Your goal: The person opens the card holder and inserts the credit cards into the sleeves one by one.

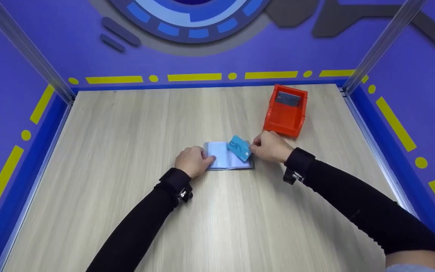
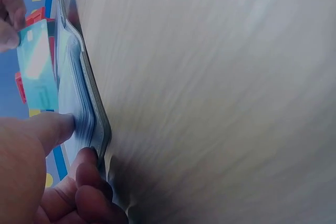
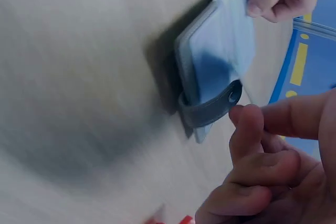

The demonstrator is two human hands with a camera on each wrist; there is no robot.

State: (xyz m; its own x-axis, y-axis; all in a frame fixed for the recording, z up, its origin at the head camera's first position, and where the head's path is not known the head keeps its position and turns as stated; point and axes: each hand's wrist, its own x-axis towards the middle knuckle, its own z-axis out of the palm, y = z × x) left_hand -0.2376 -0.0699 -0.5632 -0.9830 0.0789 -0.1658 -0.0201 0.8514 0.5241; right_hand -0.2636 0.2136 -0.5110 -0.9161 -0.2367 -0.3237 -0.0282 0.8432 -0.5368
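Observation:
An open card holder (image 1: 219, 160) with pale clear sleeves and a grey cover lies on the table. My left hand (image 1: 193, 160) grips its left edge, the thumb on the sleeves and the fingers (image 2: 86, 174) against the cover. Between thumb and forefinger, my right hand (image 1: 272, 146) pinches a teal card (image 1: 239, 148) by one corner. That card (image 2: 38, 66) is tilted over the right-hand side of the holder. A dark strap (image 3: 212, 107) with a snap curves up from the holder's edge near my right fingertips. In the right wrist view the card can hardly be made out.
Behind my right hand stands a red bin (image 1: 284, 117), with a dark grey card (image 1: 287, 99) leaning inside at its far end. Blue-purple walls (image 1: 202, 60) with yellow marks enclose the wooden table (image 1: 134, 124) at the back and sides.

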